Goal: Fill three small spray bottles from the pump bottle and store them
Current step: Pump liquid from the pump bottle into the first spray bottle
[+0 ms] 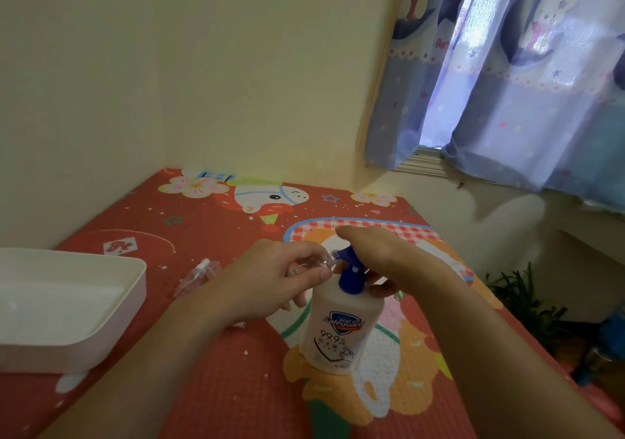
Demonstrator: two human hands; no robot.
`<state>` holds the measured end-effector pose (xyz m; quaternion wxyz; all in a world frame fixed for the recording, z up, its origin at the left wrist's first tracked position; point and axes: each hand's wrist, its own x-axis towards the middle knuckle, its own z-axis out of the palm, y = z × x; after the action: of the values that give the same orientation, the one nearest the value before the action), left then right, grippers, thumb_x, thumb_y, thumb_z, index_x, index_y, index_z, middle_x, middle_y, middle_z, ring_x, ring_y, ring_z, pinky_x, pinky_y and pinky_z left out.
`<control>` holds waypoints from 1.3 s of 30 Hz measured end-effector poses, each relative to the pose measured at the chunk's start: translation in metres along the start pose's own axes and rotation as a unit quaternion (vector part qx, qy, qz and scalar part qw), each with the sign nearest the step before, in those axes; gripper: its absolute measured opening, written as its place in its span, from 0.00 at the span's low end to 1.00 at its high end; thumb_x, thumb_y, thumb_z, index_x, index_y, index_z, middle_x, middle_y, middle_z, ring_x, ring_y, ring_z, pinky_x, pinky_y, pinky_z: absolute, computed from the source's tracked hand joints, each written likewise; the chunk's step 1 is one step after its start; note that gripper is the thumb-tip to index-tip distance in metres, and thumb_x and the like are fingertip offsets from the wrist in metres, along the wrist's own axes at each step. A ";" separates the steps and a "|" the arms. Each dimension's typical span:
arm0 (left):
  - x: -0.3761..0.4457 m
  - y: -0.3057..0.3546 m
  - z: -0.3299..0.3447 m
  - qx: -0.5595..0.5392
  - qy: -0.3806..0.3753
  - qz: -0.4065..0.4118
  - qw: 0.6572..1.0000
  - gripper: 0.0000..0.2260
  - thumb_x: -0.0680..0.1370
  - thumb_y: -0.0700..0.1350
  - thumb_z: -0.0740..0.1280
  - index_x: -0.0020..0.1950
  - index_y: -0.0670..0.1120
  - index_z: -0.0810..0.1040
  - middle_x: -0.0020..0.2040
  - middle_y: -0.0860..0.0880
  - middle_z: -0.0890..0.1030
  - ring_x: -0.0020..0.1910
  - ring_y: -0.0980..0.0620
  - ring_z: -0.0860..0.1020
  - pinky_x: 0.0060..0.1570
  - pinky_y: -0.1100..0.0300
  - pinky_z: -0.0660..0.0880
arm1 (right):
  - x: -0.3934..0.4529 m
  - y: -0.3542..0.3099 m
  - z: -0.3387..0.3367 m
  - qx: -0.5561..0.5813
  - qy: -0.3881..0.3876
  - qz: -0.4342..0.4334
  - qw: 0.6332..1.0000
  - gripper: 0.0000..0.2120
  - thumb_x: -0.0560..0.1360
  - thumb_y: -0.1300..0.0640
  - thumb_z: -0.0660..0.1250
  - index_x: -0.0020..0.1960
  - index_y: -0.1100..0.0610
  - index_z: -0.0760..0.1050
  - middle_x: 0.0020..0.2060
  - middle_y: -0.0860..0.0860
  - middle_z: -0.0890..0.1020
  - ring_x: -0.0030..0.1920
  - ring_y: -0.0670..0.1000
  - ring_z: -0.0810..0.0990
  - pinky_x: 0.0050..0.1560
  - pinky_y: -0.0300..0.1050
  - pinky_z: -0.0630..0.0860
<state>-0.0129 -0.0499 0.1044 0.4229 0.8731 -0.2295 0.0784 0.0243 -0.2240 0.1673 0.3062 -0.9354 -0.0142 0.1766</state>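
Observation:
A white pump bottle (341, 330) with a blue pump head (350, 269) stands upright on the red patterned table cover. My left hand (270, 276) holds a small clear spray bottle (324, 262) tilted, its open neck touching the pump's nozzle. My right hand (372, 252) lies palm-down on top of the blue pump head, fingers curled round its far side. Another clear spray bottle (198, 276) with a white cap lies on its side on the cover, left of my left hand.
A white tray (135, 290) sits at the left edge of the table. A cream wall corner stands behind, a blue curtain (507, 83) hangs at the right. Past the table's right edge a green plant (521, 300) stands low.

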 end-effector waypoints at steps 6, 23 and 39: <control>0.004 0.003 -0.004 0.018 0.022 -0.013 1.000 0.11 0.78 0.51 0.69 0.60 0.54 0.79 0.42 0.56 0.82 0.30 0.54 0.82 0.35 0.56 0.82 | 0.000 0.001 -0.005 0.020 -0.014 0.062 0.998 0.21 0.79 0.42 0.52 0.56 0.57 0.73 0.51 0.58 0.79 0.41 0.55 0.76 0.39 0.44 0.74; 0.000 -0.008 0.008 0.044 0.077 -0.024 0.996 0.12 0.75 0.55 0.71 0.56 0.53 0.81 0.47 0.58 0.82 0.32 0.57 0.81 0.38 0.60 0.78 | 0.015 0.003 0.006 -0.325 0.033 -0.084 0.941 0.04 0.81 0.60 0.57 0.53 0.59 0.70 0.38 0.54 0.72 0.35 0.50 0.71 0.43 0.44 0.72; 0.000 0.002 0.007 0.059 0.087 0.008 0.994 0.10 0.76 0.54 0.70 0.55 0.52 0.81 0.44 0.57 0.82 0.34 0.59 0.81 0.39 0.58 0.79 | 0.003 0.004 -0.005 0.004 -0.013 0.064 0.998 0.16 0.78 0.46 0.52 0.50 0.58 0.69 0.42 0.57 0.76 0.35 0.55 0.72 0.37 0.43 0.71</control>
<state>-0.0141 -0.0565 0.1020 0.3883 0.8845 -0.1940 0.1712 0.0282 -0.2296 0.1685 0.2978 -0.9308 0.0422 0.2077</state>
